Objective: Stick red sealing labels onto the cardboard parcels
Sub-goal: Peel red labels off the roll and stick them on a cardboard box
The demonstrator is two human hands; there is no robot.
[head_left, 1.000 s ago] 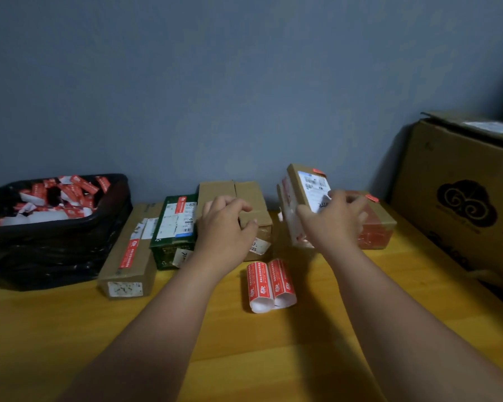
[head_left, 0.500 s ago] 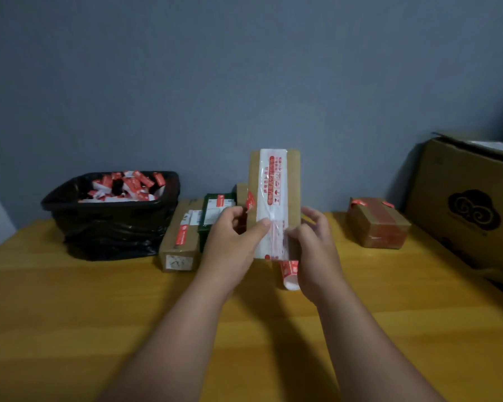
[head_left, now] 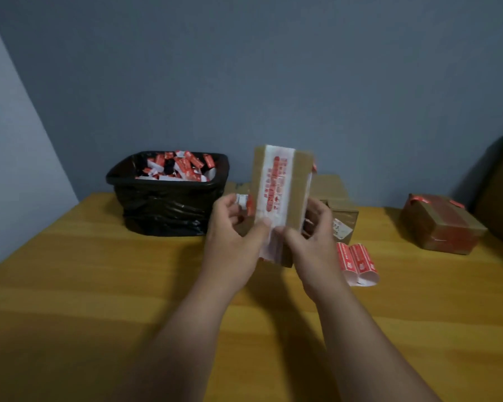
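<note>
We've got the parcel [head_left: 285,195] upright above the counter [head_left: 99,285], left hand [head_left: 233,236] and right hand [head_left: 311,242] both gripping its lower end, thumbs on the white strip [head_left: 275,187]. Red print on the strip is too blurred to read. Parcel hides most of the boxes [head_left: 336,198] behind it. Label roll [head_left: 357,262] lies right of our hands; bin [head_left: 169,195] of red scraps stands at left.

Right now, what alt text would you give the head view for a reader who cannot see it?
Both hands, left and right, hold a cardboard parcel upright above a wooden table, thumbs on its white strip with red print. Behind sit a black bin of label scraps, more parcels, and curled red labels.
</note>
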